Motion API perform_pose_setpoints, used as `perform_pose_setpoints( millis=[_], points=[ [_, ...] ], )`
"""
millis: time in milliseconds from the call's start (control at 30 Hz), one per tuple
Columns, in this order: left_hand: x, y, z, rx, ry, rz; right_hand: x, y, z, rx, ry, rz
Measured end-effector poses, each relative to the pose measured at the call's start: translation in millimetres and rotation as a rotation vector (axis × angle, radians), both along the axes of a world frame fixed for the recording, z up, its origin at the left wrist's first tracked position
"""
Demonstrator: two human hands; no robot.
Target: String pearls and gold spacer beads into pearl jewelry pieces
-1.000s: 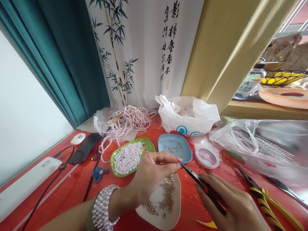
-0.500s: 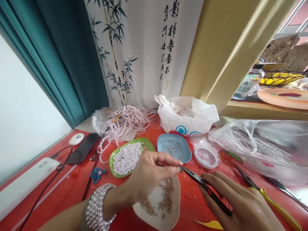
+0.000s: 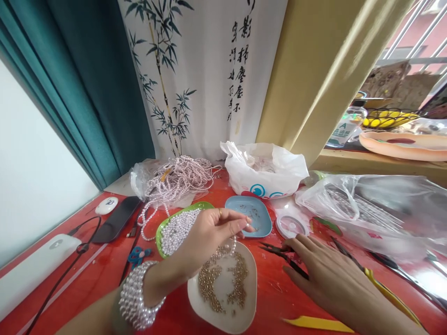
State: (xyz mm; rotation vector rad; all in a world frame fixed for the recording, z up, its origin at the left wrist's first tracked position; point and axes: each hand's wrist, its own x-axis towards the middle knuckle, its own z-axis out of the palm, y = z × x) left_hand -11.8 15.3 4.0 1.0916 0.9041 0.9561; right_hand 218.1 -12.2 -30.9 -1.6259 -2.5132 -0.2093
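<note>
Near the middle of the near edge of the red table (image 3: 176, 320), a cream plate (image 3: 230, 324) is spread with gold beads (image 3: 211, 286), which are left unstrung. To its right, pliers (image 3: 281, 252) with parted jaws are covered at the handles by the right hand (image 3: 316, 265); its fingers are loosely stretched, and whether the handles are gripped cannot be told. Above the plate's far rim, a small piece (image 3: 248, 222) is pinched between thumb and fingertip of the left hand (image 3: 209, 232). A short beaded strand (image 3: 233, 246) is seen just below that hand, so some stringing is apparently done; whether it is joined to the piece cannot be told. Farther off, loose pearls (image 3: 179, 228) are held in a green tray (image 3: 206, 205). Toward the table's far left corner, pearl strings (image 3: 185, 179) are heaped.
</note>
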Motion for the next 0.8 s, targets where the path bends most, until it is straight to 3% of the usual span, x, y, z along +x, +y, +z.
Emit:
perform_pose_setpoints(
  millis=[167, 300, 400, 500, 567, 633, 733, 800],
  points=[
    [-1, 2, -1.0, 0.039, 0.041, -0.037, 8, 9, -29.7, -0.145, -0.104, -0.007],
    [4, -5, -3.3, -0.013, 0.034, -0.128, 6, 12, -25.8, -0.187, 0.015, 0.000],
    [8, -14, -4.2, -0.038, 0.001, -0.279, -3, 6, -11.5, -0.290, 0.263, 0.063],
    [9, -22, -3.4, -0.017, -0.101, -0.423, -20, -7, 4.2, -0.628, 0.641, 0.238],
    [8, -25, -2.1, 0.029, -0.118, -0.441, -32, -13, 10.5, -0.836, 0.845, 0.293],
    [8, -26, -1.8, 0.107, 0.002, -0.366, -39, -14, 11.2, -0.926, 1.016, 0.272],
    [9, -26, -7.4, 0.239, 0.283, -0.174, -39, -9, 5.2, -0.737, 1.191, 0.074],
    [12, -24, -14.6, 0.247, 0.341, -0.141, -35, -5, 0.8, -0.546, 1.248, -0.054]
  ],
)
